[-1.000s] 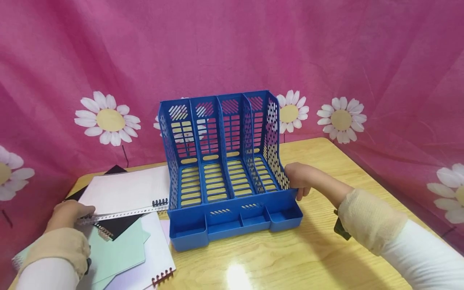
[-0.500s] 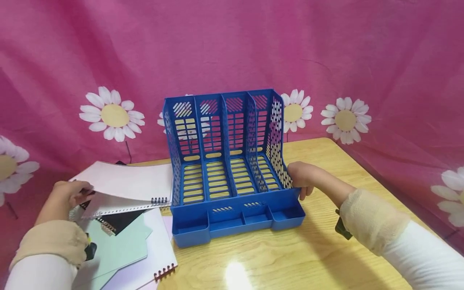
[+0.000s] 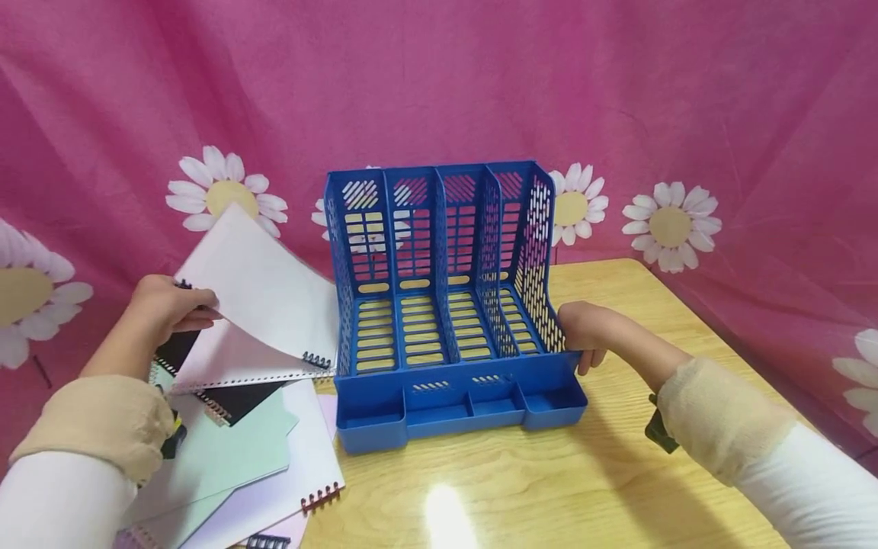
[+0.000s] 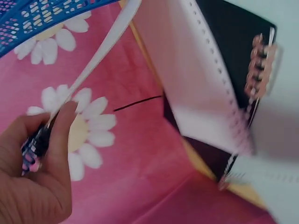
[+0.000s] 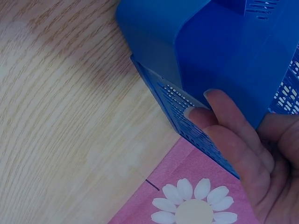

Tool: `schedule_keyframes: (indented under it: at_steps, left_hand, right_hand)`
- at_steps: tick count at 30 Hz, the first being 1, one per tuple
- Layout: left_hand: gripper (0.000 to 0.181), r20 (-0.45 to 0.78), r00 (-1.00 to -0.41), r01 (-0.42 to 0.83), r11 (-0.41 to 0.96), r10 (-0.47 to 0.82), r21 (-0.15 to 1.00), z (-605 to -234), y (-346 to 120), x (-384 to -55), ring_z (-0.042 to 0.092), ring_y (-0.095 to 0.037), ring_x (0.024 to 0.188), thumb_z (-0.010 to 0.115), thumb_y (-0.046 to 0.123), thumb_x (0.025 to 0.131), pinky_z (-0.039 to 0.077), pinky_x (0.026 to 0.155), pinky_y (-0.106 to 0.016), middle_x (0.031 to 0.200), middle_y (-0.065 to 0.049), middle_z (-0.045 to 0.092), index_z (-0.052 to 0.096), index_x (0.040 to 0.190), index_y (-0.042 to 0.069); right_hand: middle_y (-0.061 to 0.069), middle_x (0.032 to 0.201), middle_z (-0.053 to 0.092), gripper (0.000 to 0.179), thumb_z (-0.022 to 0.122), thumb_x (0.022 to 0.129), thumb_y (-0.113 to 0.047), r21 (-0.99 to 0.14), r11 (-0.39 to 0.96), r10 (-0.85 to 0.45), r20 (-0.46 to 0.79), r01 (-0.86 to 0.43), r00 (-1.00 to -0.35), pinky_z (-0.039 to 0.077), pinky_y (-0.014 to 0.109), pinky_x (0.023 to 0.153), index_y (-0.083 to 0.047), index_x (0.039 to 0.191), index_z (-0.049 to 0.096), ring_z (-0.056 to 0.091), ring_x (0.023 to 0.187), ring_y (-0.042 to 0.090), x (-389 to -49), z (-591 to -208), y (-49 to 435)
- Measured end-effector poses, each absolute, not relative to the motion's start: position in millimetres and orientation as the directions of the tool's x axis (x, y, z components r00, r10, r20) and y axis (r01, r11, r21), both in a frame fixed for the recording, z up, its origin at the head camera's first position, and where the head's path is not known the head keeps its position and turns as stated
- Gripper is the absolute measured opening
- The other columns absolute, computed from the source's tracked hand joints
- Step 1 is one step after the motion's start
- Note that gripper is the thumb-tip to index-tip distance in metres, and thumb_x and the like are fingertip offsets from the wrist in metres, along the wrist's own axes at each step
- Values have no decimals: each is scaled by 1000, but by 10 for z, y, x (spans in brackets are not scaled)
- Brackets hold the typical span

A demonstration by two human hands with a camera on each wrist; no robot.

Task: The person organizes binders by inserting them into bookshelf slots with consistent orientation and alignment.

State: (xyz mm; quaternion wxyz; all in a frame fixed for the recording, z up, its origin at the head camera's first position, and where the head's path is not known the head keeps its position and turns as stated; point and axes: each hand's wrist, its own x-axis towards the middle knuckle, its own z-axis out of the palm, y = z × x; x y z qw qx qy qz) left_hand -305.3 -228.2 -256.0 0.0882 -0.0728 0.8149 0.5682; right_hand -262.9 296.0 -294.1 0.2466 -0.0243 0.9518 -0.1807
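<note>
My left hand [image 3: 167, 306] pinches the left end of a white spiral notebook [image 3: 257, 278], raised and tilted beside the rack. In the left wrist view, this notebook [image 4: 100, 52] appears edge-on between thumb and fingers. A blue desktop file rack [image 3: 453, 415], with tall perforated dividers and a row of small front trays, stands on the table. At its right side my right hand [image 3: 588, 329] grips the side wall near the front corner. The right wrist view shows fingertips [image 5: 200, 116] against the outside of the blue plastic. Below the raised notebook lies another white notebook [image 3: 240, 354].
Green notebooks [image 3: 226, 454], a white one with a red spiral [image 3: 312, 450] and a black one [image 3: 250, 400] overlap at the left of the wooden table [image 3: 521, 496]. A pink daisy-print cloth [image 3: 439, 84] hangs behind.
My left hand has lifted the white notebook from the pile, raising it up and towards the back. My right hand keeps its hold on the rack; the head view has shifted slightly.
</note>
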Motion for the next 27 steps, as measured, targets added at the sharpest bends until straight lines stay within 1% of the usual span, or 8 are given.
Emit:
schedule_keyframes:
  at_steps: [2, 5, 9, 13, 16, 19, 22, 27]
  left_hand:
    - [14, -275, -960, -226, 433, 52, 873, -2466, -2268, -3033, 67, -8, 59, 55, 2, 88, 58, 66, -28, 64, 1, 66, 45, 93, -7]
    - [20, -351, -926, -226, 544, 138, 808, -2336, -2234, -3011, 69, -11, 66, 52, 4, 91, 58, 71, -32, 72, -3, 68, 46, 99, -13]
    - [25, -387, -906, -230, 571, 169, 788, -2230, -2154, -2975, 70, -16, 69, 47, 7, 95, 58, 72, -34, 75, -7, 67, 43, 104, -16]
    - [23, -377, -914, -242, 540, 154, 806, -2175, -2071, -2916, 70, -15, 66, 41, 8, 96, 58, 70, -30, 72, -8, 67, 39, 102, -14]
    - [22, -370, -917, -240, 533, 150, 811, -2144, -1997, -2878, 70, -15, 66, 41, 7, 95, 58, 70, -28, 72, -8, 68, 39, 101, -14]
    - [24, -351, -925, -218, 554, 145, 803, -2120, -1914, -2843, 70, -15, 65, 43, 8, 94, 58, 70, -29, 73, -7, 67, 39, 102, -15]
    - [27, -314, -941, -183, 593, 125, 785, -2088, -1838, -2806, 70, -14, 64, 45, 8, 92, 58, 69, -30, 72, -6, 66, 38, 103, -15]
    - [25, -258, -956, -115, 624, 142, 772, -1950, -1724, -2744, 69, -15, 61, 49, 8, 89, 58, 64, -32, 70, -8, 68, 41, 100, -14]
  right_hand:
    - [20, 66, 68, 20, 52, 92, -7, -357, 933, -135, -460, 43, -878, 57, 36, 52, 5, 79, 62, 68, 54, 23, -2635, -2922, 2961]
    - [21, 67, 68, 20, 51, 92, -6, -355, 934, -129, -460, 49, -879, 57, 36, 52, 6, 81, 61, 68, 54, 23, -2645, -2900, 2964]
    - [22, 71, 68, 19, 49, 93, -6, -354, 934, -123, -465, 56, -877, 58, 37, 53, 6, 84, 62, 69, 56, 23, -2656, -2891, 2966]
    - [22, 69, 68, 21, 50, 93, -9, -358, 933, -135, -458, 44, -879, 58, 37, 53, 5, 83, 62, 68, 55, 23, -2655, -2900, 2968]
    - [19, 64, 68, 20, 50, 92, -7, -360, 933, -145, -450, 30, -881, 57, 36, 51, 4, 80, 61, 68, 53, 23, -2642, -2910, 2975]
    - [18, 60, 66, 18, 50, 90, -3, -363, 932, -156, -441, 16, -884, 57, 36, 50, 4, 77, 60, 67, 52, 22, -2627, -2921, 2983]
    - [19, 61, 67, 18, 51, 90, -2, -373, 928, -167, -429, 6, -888, 57, 36, 50, 4, 76, 60, 67, 51, 22, -2625, -2932, 2979]
    - [22, 67, 68, 16, 51, 91, -3, -378, 926, -167, -433, 10, -886, 57, 36, 51, 5, 82, 62, 68, 54, 23, -2633, -2947, 2963]
